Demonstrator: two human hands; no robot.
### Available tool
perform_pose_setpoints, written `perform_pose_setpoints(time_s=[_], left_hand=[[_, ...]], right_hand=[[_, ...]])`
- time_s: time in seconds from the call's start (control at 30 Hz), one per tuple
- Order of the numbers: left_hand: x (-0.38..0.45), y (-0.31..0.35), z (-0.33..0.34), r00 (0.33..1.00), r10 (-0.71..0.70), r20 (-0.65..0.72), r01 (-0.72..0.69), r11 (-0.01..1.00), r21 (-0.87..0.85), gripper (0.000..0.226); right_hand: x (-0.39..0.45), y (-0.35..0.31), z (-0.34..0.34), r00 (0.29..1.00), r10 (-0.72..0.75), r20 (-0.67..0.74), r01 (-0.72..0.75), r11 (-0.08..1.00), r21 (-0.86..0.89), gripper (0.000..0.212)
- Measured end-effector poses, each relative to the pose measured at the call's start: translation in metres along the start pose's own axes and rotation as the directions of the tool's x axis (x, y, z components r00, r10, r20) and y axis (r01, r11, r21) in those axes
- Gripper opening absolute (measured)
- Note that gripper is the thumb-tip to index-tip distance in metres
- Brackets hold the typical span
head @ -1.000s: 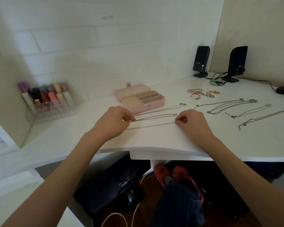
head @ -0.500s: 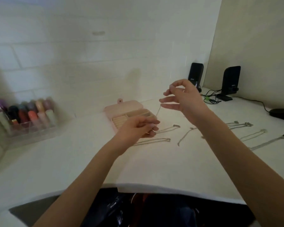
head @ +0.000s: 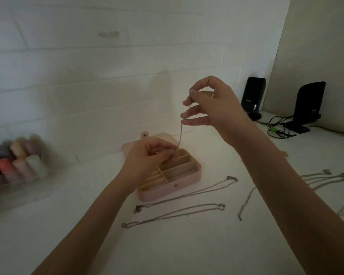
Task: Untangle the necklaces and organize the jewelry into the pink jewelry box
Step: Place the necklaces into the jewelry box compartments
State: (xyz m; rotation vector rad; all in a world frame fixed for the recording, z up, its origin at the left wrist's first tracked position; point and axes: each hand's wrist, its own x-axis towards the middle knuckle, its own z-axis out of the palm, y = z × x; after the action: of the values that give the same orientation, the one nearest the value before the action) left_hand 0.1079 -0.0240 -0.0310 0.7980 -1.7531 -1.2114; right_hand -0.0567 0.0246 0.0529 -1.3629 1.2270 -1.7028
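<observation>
Fingers of my left hand (head: 147,155) pinch the chain's (head: 180,133) low end right above the open pink jewelry box (head: 173,188); my right hand (head: 211,104) pinches its top at one o'clock, so the chain hangs near upright, my left hand nearer the compartments

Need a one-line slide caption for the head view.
Both hands, left hand and right hand, pinch a chain above the open pink box; other necklaces lie on the desk.
</observation>
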Motion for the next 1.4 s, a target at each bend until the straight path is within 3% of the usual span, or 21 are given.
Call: perform_pose_setpoints(time_s=[0.17, 0.33, 0.57, 0.67, 0.87, 0.97, 1.1, 1.2, 1.3, 1.4], left_hand=[[0.0, -0.011, -0.003, 0.999, 0.008, 0.033, -0.009, 1.0, 0.027, 0.012], [-0.004, -0.017, -0.002, 0.998, 0.045, 0.053, -0.058, 0.961, 0.271, 0.013], [-0.002, -0.01, 0.002, 0.998, 0.063, -0.007, -0.063, 0.998, -0.013, 0.014], [-0.002, -0.01, 0.001, 0.999, 0.048, -0.01, -0.048, 0.998, -0.042, 0.014], [-0.004, -0.014, -0.003, 0.999, 0.009, 0.039, -0.014, 0.993, 0.118, 0.012], [-0.004, -0.016, -0.007, 0.99, -0.012, 0.139, -0.035, 0.943, 0.332, 0.013], [-0.004, -0.015, -0.011, 0.971, -0.023, 0.237, -0.088, 0.89, 0.447, 0.034], [-0.003, -0.014, -0.011, 0.973, -0.027, 0.23, -0.037, 0.963, 0.267, 0.043], [-0.003, -0.014, -0.008, 0.97, -0.047, 0.241, 0.042, 0.999, 0.026, 0.035], [-0.004, -0.014, -0.008, 0.984, -0.052, 0.17, 0.039, 0.996, 0.078, 0.02]], right_hand=[[0.001, 0.013, 0.005, 0.999, 0.01, 0.043, -0.008, 0.998, -0.056, 0.003], [0.0, 0.019, 0.011, 0.996, 0.034, 0.083, -0.027, 0.996, -0.091, 0.004], [0.001, 0.012, 0.008, 0.998, -0.049, 0.03, 0.05, 0.997, -0.062, 0.002], [0.001, 0.013, 0.007, 0.998, -0.046, 0.03, 0.048, 0.997, -0.06, 0.002], [0.001, 0.014, 0.007, 0.999, -0.019, 0.036, 0.021, 0.998, -0.062, 0.001], [0.002, 0.017, 0.006, 0.997, 0.027, 0.077, -0.019, 0.995, -0.103, 0.002], [0.0, 0.023, 0.006, 0.965, 0.146, 0.216, -0.093, 0.966, -0.24, 0.003], [-0.002, 0.03, 0.011, 0.939, 0.173, 0.298, -0.087, 0.956, -0.28, 0.003], [-0.003, 0.035, 0.015, 0.924, 0.177, 0.339, -0.073, 0.952, -0.296, 0.003], [0.0, 0.037, 0.012, 0.931, 0.182, 0.317, -0.077, 0.946, -0.316, 0.004]])
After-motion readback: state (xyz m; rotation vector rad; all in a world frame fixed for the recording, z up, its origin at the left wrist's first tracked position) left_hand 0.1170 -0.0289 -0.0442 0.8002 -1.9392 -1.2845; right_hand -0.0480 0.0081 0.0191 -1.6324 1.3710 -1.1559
